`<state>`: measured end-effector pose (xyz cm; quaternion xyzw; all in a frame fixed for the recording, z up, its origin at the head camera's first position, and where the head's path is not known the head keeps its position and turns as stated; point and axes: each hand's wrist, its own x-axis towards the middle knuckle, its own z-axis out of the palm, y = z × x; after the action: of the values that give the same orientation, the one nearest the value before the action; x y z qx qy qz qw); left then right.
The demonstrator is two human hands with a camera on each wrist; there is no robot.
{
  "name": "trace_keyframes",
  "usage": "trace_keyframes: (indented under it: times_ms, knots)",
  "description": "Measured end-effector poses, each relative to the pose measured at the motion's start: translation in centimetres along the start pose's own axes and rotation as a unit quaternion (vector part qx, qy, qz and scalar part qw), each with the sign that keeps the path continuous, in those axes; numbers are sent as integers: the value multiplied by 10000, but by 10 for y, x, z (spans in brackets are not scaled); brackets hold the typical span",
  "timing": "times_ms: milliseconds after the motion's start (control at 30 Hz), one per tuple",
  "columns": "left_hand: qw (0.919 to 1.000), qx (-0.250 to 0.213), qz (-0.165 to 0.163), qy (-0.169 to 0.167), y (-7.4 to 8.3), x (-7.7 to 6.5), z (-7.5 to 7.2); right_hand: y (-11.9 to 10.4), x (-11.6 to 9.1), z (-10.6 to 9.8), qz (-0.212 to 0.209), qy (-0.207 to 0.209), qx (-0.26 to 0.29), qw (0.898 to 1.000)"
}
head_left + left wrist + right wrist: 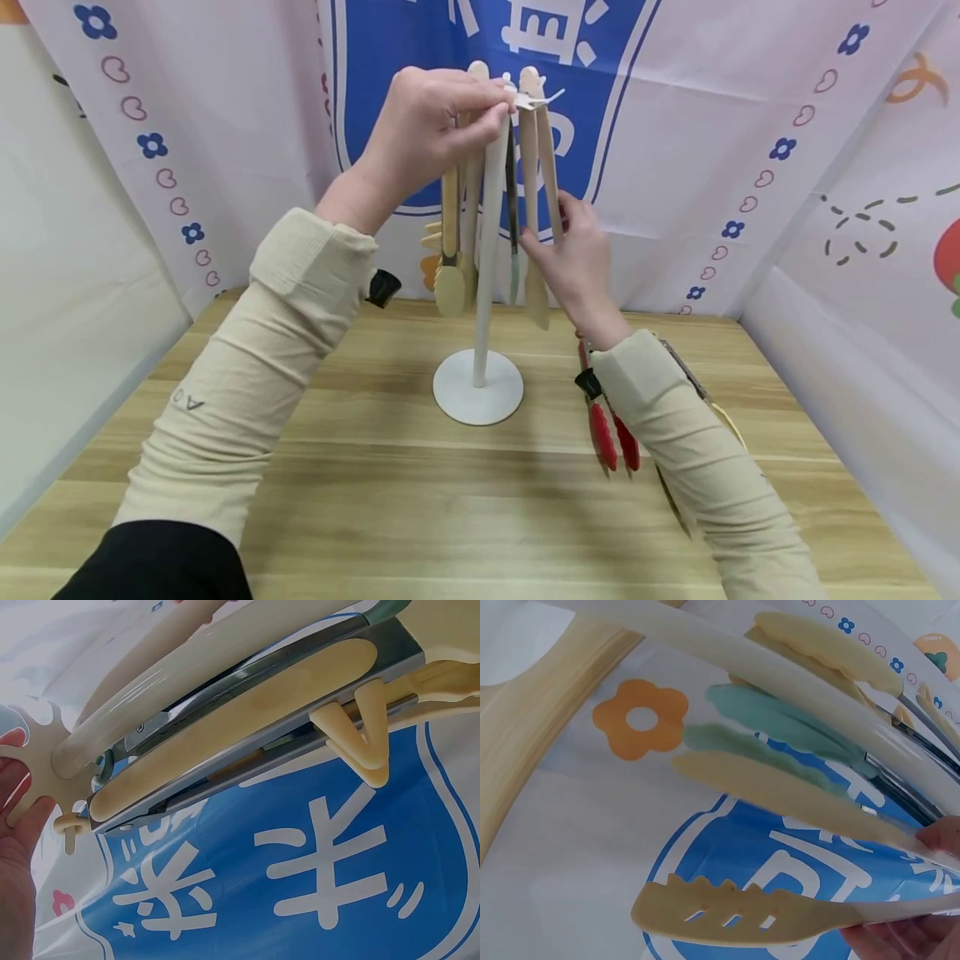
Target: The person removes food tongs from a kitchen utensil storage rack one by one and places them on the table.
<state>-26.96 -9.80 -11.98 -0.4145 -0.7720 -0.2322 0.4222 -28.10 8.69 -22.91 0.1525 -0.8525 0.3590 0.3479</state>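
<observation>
The left hand (442, 112) pinches the hooked top of the white stand (487, 275) while, below and right of that grip, the right hand (579, 260) clasps the pale tongs (529, 171), seemingly the hanging step, the next move calling for a steady stand and secure hooking.

Red-tipped tongs (602, 433) lay on the wood-grain tabletop (375, 500), below and a little right of the right fingers (573, 210), with a partly hidden, yellow-edged utensil (723, 417) farther right. Behind the fingers rose a white printed backdrop (675, 125) bearing a blue panel (375, 50) with white characters. Strips of blue flowers and outlined hearts (765, 178) ran well to either side of the fingers, and a red fruit print (948, 254) showed far to their right.
</observation>
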Motion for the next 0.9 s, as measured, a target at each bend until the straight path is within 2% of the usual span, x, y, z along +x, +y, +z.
trace_keyframes:
  times_ms: [267, 500, 833, 900]
  knots:
    - [9993, -28, -348, -127, 3, 0, -2, 7, 7, -7, -16, 9, -180, 9998]
    - [10000, 63, 58, -52, -1, -1, -1, 9, 12, -11, 50, 44, -92, 9999]
    - [10000, 14, 33, -55, 0, -1, 0, 11, 13, -12, 15, 62, -138, 9999]
    - [9999, 21, -85, -87, 1, -1, 0, 12, 14, -13, -10, 100, -164, 9998]
